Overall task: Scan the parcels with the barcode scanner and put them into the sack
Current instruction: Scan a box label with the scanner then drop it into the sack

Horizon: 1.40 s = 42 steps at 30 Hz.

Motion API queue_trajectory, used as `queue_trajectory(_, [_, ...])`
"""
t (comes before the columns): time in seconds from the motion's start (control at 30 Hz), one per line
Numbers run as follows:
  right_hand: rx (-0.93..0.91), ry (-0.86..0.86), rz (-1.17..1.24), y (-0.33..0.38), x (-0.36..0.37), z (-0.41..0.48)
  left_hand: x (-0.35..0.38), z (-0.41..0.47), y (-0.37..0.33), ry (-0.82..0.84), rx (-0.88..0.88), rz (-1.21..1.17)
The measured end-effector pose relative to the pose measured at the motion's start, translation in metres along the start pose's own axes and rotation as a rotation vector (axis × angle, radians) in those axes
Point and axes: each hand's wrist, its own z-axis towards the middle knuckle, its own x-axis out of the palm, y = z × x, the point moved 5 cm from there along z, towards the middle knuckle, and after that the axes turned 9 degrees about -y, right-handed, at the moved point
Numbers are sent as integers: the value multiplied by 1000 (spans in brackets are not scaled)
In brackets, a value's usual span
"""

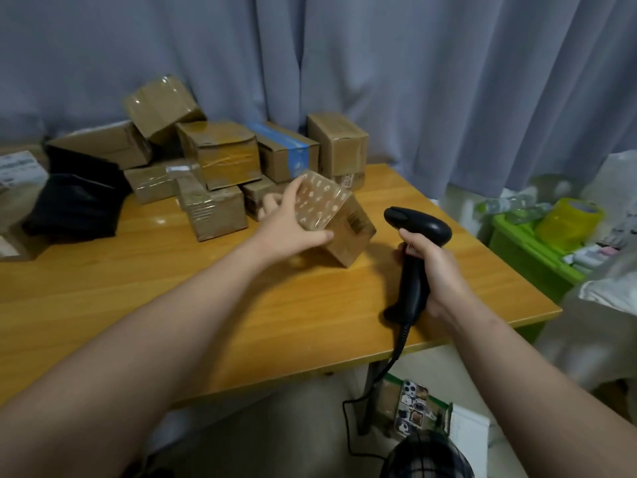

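Head view: gripping a small cardboard box [339, 232] in the left hand [289, 225], fingers [293, 193] spread wide over its taped top, thumb pressed on the near edge. Holding it tilted, one low corner at or just above the surface [206, 305], cannot tell which. Wrapping the right hand [437, 270] tight round the handle of the scanner [418, 250], its head pointed left at the box, close but apart. Showing a printed label [356, 223] on the box face turned toward the scanner. Judging the step: lining up label and scanner for a read.

Likely light, going by the one-handed hold. Stiff in the walls, slick where clear tape covers the top. Best taken across two opposite sides, as now, keeping clear of the label. Squeezing gently, since thin card may dent.

Further out: more boxes [220, 157] piled at the back of the surface, with black bags [76, 205] lying to their left. Trailing from the scanner, a black cable [396, 353] down past the surface edge. To the right, a green crate [524, 250] with a roll of tape [568, 219]; behind all, a grey curtain [413, 63]. No sack plainly seen; pale material [613, 291] at the right edge possibly it, cannot tell.
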Motion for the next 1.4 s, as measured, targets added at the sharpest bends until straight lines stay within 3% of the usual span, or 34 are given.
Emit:
queue_trajectory(0.27, [-22,297,-51,-22,66,-70,-92,-117,93,113,-84,-38])
queue_trajectory(0.57, [18,404,0,-49,116,-127,-127,-168,114,116,-168,-156])
queue_trajectory(0.67, [-7,443,-14,-57,123,-142,-136,-172,114,-19,-182,-218])
queue_trajectory(0.8, [-45,477,-59,-62,130,-156,-142,-172,132,-207,-367,-405])
queue_trajectory(0.97, [-165,488,-102,-46,137,-158,-142,-169,136,-360,-465,-362])
queue_trajectory(1.17, [-163,472,-133,-18,156,-151,-127,-163,130,-306,-584,-295])
queue_trajectory(1.4, [-78,554,-244,-34,162,-152,-133,-158,129,-355,-557,-492])
